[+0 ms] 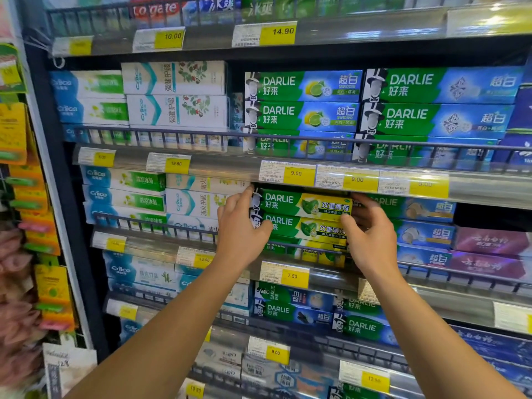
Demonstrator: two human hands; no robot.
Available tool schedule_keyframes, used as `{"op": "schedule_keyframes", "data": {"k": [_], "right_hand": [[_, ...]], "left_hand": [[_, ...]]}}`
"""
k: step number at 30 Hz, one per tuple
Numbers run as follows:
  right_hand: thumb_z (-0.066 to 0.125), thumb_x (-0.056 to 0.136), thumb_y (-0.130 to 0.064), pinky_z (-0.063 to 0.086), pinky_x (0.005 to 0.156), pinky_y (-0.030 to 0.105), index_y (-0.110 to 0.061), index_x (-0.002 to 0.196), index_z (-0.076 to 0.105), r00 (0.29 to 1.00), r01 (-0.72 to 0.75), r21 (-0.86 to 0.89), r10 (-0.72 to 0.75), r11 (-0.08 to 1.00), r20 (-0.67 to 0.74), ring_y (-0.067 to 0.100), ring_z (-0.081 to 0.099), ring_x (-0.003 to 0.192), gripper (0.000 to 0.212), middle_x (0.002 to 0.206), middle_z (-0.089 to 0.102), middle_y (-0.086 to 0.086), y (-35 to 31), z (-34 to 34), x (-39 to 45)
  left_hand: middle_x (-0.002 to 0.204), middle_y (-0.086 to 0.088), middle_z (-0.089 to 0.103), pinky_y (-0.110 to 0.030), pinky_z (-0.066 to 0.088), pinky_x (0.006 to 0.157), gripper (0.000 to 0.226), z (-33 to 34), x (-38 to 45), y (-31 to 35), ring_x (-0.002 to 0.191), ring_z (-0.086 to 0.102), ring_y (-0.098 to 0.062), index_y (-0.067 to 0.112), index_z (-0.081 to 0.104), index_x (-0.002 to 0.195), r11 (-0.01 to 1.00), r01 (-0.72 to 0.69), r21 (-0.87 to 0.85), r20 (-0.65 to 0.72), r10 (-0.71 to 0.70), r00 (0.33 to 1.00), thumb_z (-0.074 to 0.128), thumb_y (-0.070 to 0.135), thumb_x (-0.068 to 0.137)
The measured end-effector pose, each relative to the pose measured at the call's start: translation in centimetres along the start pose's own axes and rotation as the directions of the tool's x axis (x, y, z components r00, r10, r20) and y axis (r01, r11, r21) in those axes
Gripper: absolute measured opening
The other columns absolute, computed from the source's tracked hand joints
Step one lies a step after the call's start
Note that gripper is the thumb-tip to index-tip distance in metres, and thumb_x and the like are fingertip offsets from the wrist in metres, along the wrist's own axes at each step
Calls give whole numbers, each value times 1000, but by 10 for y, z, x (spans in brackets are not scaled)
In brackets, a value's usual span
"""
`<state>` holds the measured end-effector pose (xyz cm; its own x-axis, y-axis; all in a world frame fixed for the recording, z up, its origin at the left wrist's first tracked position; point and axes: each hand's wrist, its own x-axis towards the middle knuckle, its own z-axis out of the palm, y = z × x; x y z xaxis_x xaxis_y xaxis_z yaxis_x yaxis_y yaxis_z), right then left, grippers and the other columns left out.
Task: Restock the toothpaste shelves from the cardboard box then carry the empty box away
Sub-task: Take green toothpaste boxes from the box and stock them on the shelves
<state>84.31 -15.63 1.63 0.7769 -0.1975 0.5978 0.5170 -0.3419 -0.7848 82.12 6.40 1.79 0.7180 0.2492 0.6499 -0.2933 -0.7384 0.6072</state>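
I can't see the left ends of the two stacked green-and-yellow Darlie toothpaste cartons (299,216); my left hand (241,228) covers them. My right hand (371,234) hides their right ends. The grey wire shelf rail (313,250) crosses the third carton below, and the pink items (17,286) at the frame's left edge are blurred.

You are looking at a stack of green-and-yellow Darlie toothpaste boxes (302,217) lying flat and lengthwise on the third shelf (316,276) down, printed faces pointing out at you. The top two boxes are showing a mint-leaf picture and yellow band; a third is sitting beneath them (half hidden behind the wire rail). The stack is standing between white Crilce boxes (193,203) on its left and blue-and-green Darlie boxes (423,226) on its right, just above the 7.50 price tag (285,275).
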Motion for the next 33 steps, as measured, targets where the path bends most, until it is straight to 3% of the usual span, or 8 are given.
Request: {"op": "schedule_keyframes", "data": {"k": [18,24,28,33], "right_hand": [[64,92,-28,47,82,28,-21,142,45,999,-49,-71,50,996,11,12,59,99,54,104,59,-9,-1,-1,-5],[62,90,-34,51,94,45,-24,140,44,998,-51,-122,47,991,-34,17,57,113,54,128,57,-5,-7,-8,-16],[62,92,-30,47,96,36,-26,140,45,998,-38,-181,28,983,-55,13,54,113,51,134,54,-7,-16,-21,-47],[63,91,-26,46,98,40,-23,136,52,996,-84,-295,75,952,-40,15,54,113,46,130,55,-4,-17,-46,-110]], "left_hand": [[142,-4,37,-34,26,107,74,-5,-12,3,131,28,-25,23,27,152,1000,30,4,45,-30,999,64,26,87],[144,-4,38,-38,29,108,72,-14,-18,6,132,30,-27,25,29,151,999,32,-21,67,-31,997,63,26,87],[145,-2,45,-41,34,109,69,-19,-36,11,131,39,-24,25,34,150,996,28,-80,104,-19,994,62,27,87],[149,-1,44,-46,34,113,64,-11,-88,19,137,39,-21,22,37,149,977,45,-210,245,8,969,62,30,91]]}}
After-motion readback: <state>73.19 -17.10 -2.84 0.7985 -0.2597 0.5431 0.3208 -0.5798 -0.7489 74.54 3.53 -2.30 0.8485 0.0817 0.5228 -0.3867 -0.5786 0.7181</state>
